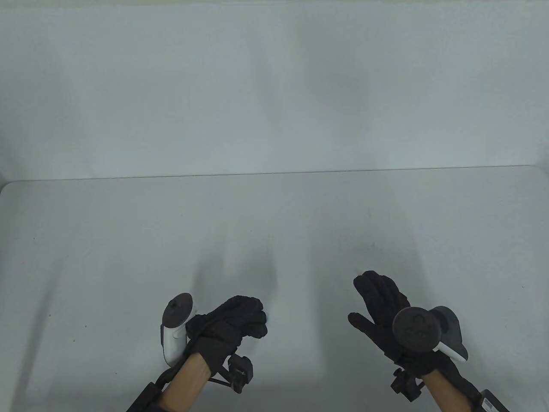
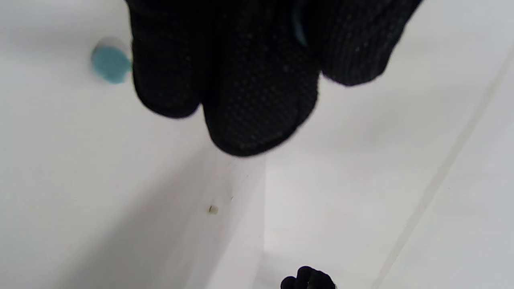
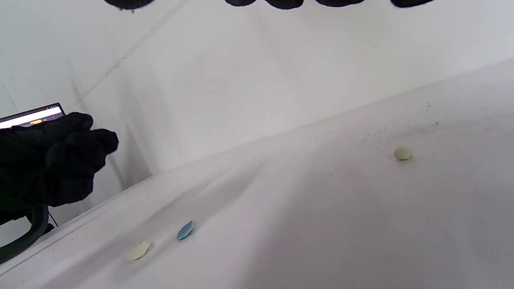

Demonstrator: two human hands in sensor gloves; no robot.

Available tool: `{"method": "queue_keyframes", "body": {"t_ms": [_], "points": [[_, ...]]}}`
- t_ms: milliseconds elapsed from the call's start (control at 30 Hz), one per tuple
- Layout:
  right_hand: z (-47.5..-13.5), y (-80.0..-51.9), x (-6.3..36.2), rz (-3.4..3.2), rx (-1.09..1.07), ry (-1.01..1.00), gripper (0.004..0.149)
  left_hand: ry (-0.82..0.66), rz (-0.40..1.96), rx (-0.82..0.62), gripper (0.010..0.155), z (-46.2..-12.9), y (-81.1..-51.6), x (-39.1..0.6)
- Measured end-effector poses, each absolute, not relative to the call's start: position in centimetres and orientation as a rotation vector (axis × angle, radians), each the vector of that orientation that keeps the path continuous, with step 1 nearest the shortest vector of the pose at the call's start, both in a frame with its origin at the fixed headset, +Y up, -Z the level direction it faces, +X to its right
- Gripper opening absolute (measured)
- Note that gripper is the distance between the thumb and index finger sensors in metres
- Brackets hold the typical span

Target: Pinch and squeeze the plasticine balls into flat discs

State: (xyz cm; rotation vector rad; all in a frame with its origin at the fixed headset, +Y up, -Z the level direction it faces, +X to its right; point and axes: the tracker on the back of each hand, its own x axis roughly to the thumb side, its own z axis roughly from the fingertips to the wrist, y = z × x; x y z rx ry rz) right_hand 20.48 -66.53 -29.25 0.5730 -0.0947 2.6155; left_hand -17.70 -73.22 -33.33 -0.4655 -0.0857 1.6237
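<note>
My left hand (image 1: 253,319) hovers low over the table with its fingers curled together. In the left wrist view a thin teal edge (image 2: 299,26) shows between its gloved fingers (image 2: 257,104), so it seems to pinch a blue plasticine piece. My right hand (image 1: 369,296) is spread open and holds nothing; only its fingertips (image 3: 283,3) show in the right wrist view. There a cream ball (image 3: 402,153) lies on the table at the right, and a blue disc (image 3: 185,230) and a cream disc (image 3: 138,251) lie flat at the lower left. A blue disc (image 2: 110,64) also shows in the left wrist view.
The white table (image 1: 274,240) ends at a white back wall (image 1: 274,86). The plasticine pieces do not show in the table view. A laptop screen (image 3: 32,115) stands beyond the table's left end.
</note>
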Motion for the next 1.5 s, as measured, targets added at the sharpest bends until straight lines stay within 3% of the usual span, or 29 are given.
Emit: {"method": "queue_keyframes", "body": {"t_ms": [67,100,133,233,467,600,933,1000,1067,1267,1333,1500], "points": [[-29.3,-66.6,20.5,2.614,0.572,-0.091,0.075,-0.075,1.653,-0.443,0.047,-33.3,-73.5,-17.9],[-29.2,-66.5,20.5,2.616,0.571,-0.097,0.076,-0.102,1.668,-0.445,0.060,-33.3,-73.5,-17.9],[-29.2,-66.5,20.5,2.612,0.570,-0.103,0.076,-0.119,1.689,-0.442,0.064,-33.4,-73.5,-18.0],[-29.3,-66.6,20.5,2.611,0.570,-0.095,0.076,-0.090,1.751,-0.411,0.069,-33.3,-73.5,-18.2],[-29.3,-66.6,20.5,2.615,0.573,-0.085,0.076,-0.061,1.669,-0.383,0.058,-33.3,-73.3,-18.6],[-29.3,-66.6,20.5,2.613,0.574,-0.091,0.075,-0.051,1.617,-0.387,0.042,-33.3,-73.2,-18.4],[-29.2,-66.5,20.5,2.614,0.576,-0.102,0.075,-0.043,1.591,-0.396,0.042,-33.2,-73.1,-18.2],[-29.2,-66.5,20.5,2.612,0.579,-0.101,0.075,-0.060,1.592,-0.421,0.048,-33.3,-73.3,-18.3],[-29.2,-66.5,20.5,2.614,0.579,-0.096,0.075,-0.077,1.610,-0.464,0.064,-33.4,-73.6,-18.4],[-29.2,-66.5,20.5,2.613,0.579,-0.100,0.075,-0.080,1.691,-0.473,0.079,-33.5,-74.0,-18.5],[-29.2,-66.5,20.5,2.613,0.580,-0.106,0.075,-0.053,1.707,-0.468,0.077,-33.5,-74.1,-18.7],[-29.2,-66.5,20.5,2.614,0.581,-0.100,0.075,-0.026,1.622,-0.420,0.052,-33.6,-73.7,-18.8]]}}
